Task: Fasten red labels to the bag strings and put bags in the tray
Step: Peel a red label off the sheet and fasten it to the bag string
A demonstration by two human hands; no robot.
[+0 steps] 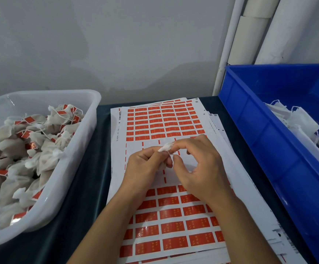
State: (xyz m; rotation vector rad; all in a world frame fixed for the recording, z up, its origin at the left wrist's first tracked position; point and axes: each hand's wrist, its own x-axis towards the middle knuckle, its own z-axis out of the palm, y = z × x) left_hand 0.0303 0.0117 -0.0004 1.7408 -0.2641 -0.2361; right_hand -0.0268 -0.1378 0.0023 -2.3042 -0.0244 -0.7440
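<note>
Mid-frame, both hands meet over the label sheets (166, 130). The left hand (145, 164) has its grip curled tight round a white bag (165, 147), whose gathered top pokes out above the fingers. The right hand (198, 164) pinches at the bag's string, other fingers loosely bent. The tray (90, 103) of labelled bags sits lower left; a blue bin (269, 140) stands right.

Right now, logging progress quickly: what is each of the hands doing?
Left hand: holding a small white bag.
Right hand: pinching the bag's string.
</note>
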